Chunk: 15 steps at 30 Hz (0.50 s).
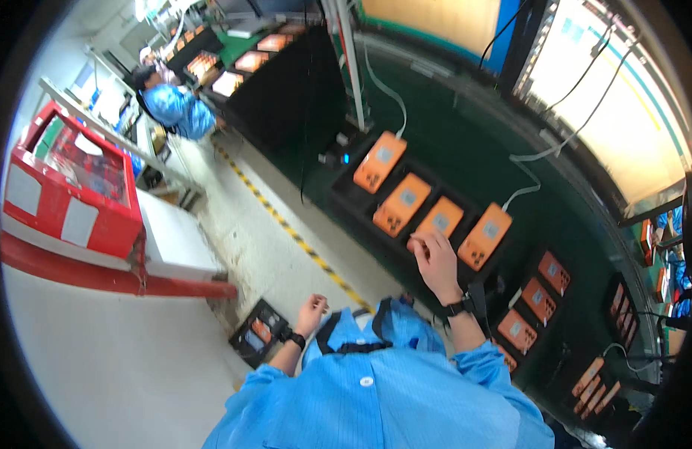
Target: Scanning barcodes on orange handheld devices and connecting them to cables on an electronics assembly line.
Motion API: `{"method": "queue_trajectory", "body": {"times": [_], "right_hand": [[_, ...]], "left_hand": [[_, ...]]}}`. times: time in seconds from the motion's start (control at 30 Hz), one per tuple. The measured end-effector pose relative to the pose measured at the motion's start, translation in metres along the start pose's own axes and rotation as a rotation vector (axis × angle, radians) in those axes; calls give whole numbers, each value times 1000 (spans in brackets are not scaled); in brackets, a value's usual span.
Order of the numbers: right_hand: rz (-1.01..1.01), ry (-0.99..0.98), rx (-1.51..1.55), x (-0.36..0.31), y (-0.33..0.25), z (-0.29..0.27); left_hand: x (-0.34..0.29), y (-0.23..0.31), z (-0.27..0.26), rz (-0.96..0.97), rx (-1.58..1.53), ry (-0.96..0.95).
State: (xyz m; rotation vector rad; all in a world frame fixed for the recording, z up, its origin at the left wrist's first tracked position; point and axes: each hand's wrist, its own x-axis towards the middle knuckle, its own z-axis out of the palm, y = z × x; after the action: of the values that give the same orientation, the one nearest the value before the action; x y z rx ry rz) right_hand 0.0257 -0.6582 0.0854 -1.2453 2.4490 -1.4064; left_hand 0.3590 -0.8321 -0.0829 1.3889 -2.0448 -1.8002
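Observation:
My right hand [437, 263], with a dark band on its wrist, is over the lower end of an orange phone [442, 215], third in a row of several. Its fingers are bent inward; whether they grip or only cover the phone is hidden. Each phone lies back up in a black tray [347, 196], with dark round lenses at one end and a pale label. White cables run to the first phone [380, 161] and the last one [486, 236]. My left hand [311, 314], also banded at the wrist, hangs left of the bench edge, fingers curled, with nothing visible in it.
More orange phones [539, 299] lie in a tray to the right. A small black device with a blue light [346, 159] sits beside a metal post [351, 82]. At left stand a red box [80, 187] and a floor tray [258, 333]. Far back, a person in blue [174, 108] sits at another bench.

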Motion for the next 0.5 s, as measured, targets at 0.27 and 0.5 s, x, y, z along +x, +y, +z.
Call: {"method": "queue_trajectory", "body": {"times": [0.27, 0.5], "right_hand": [[-52, 29, -165, -16, 65, -23], [24, 59, -184, -11, 72, -18]], "left_hand": [[58, 173, 22, 365, 187, -30], [153, 274, 29, 634, 283, 43]]}}
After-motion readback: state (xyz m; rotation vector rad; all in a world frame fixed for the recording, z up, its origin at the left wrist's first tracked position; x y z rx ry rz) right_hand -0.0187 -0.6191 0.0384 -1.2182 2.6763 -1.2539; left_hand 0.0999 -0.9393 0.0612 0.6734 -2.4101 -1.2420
